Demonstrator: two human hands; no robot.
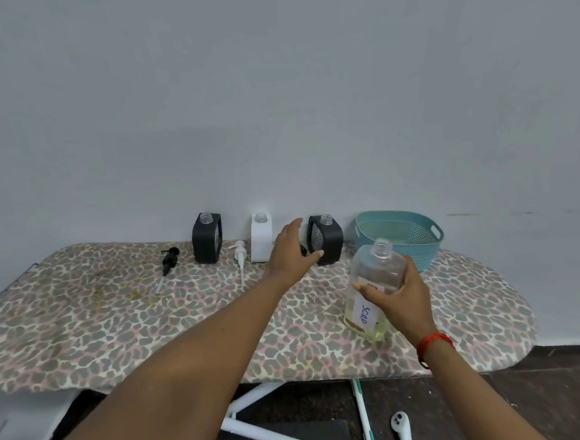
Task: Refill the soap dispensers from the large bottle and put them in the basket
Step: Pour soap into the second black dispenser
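Tabletop: large bottle [372,293] in right grip [398,298].

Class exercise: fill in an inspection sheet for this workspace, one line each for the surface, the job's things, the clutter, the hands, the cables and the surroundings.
Surface: ironing board with a leopard-print cover.
Job's things: three uncapped dispensers at the wall, left black dispenser, white dispenser, right black dispenser; black pump and white pump lying loose; large bottle labelled SOAP, open, partly full; teal basket holds no dispenser.
Clutter: nothing seen.
Hands: left hand open at the right black dispenser; right hand grips the large bottle.
Cables: nothing seen.
Surroundings: plain wall; dark floor; white object below the board.
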